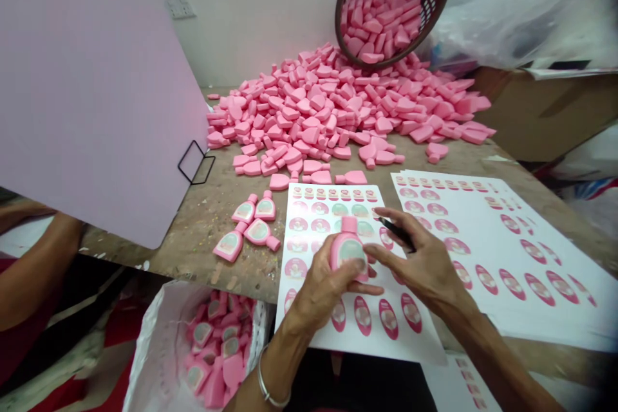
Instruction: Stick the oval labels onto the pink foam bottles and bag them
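Observation:
My left hand (pixel 322 284) grips a pink plastic bottle (pixel 348 248) with a pale oval label on its front. My right hand (pixel 421 262) is next to it, its fingertips reaching toward the bottle's face. A slim black tool (pixel 396 234), perhaps a pen or tweezers, is held in that hand. Both hands are above a white sheet of pink oval labels (pixel 348 349). Several labelled bottles (pixel 255 225) lie on the table to the left of the sheet.
A large heap of unlabelled pink bottles (pixel 328 103) covers the worn wooden table (pixel 193 235), and a tilted brown basket (pixel 396 13) holds more. A second label sheet (pixel 487 251) lies right. A white sack (pixel 159 328) of labelled bottles stands below left, beside a person's arm (pixel 33 277).

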A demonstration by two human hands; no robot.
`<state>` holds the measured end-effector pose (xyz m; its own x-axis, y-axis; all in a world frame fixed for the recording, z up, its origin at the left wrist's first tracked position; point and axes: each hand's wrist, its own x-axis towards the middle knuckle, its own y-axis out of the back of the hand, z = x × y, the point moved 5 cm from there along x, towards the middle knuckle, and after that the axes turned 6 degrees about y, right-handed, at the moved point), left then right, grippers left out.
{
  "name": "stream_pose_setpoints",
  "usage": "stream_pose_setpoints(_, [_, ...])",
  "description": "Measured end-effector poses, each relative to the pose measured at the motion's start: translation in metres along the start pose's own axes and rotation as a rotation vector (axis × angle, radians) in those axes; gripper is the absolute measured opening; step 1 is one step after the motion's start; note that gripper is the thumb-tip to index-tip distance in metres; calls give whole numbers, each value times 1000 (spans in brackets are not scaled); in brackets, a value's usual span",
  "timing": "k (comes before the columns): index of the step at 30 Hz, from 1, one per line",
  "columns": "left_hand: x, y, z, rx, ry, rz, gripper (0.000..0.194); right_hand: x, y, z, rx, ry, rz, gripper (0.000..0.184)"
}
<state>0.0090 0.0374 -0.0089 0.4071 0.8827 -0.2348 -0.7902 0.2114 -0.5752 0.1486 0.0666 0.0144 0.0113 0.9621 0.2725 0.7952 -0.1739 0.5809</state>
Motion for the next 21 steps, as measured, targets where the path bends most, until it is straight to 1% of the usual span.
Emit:
stream_pose_setpoints(2, [-6,1,0,38,32,-45,38,5,-15,3,108,-29,-118,63])
stream_pose_setpoints(3, [-10,5,3,87,35,-43,37,8,-21,7,113,-40,-132,62])
stream_pose_setpoints(4, [-13,13,8,168,12,7,34,11,-24,12,96,-49,-119,61])
stream_pose_setpoints(5, [-15,25,16,283,-38,109,30,14,-25,18,76,-63,-92,60])
stream_pose_setpoints(7, [-17,55,40,589,-208,410,25,21,-27,29,40,-87,-32,58])
stream_pose_setpoints(8, [-17,69,54,754,-306,560,24,25,-29,32,23,-81,-26,55])
stream_pose_setpoints(9, [-15,81,66,904,-389,674,24,29,-33,30,2,-54,-33,52])
stream_pose_setpoints(10, [-10,93,77,1029,-449,740,25,33,-39,25,-25,1,-53,50])
stream_pose_setpoints(11, [-3,105,86,1120,-476,769,26,37,-49,15,-63,86,-93,51])
stream_pose_setpoints(13, [11,131,103,1197,-475,796,31,46,-77,-13,-177,287,-245,60])
stream_pose_setpoints(15, [21,157,120,1206,-451,776,34,56,-112,-40,-336,437,-455,77])
stream_pose_setpoints(17, [27,178,134,1208,-412,684,32,69,-146,-59,-494,503,-664,89])
stream_pose_setpoints(18, [29,186,139,1206,-388,622,31,76,-161,-66,-544,517,-749,90])
stream_pose_setpoints(20, [28,198,143,1194,-347,507,28,89,-185,-77,-581,540,-877,85])
stream_pose_setpoints(21, [25,202,143,1185,-335,470,27,93,-195,-81,-575,555,-918,82])
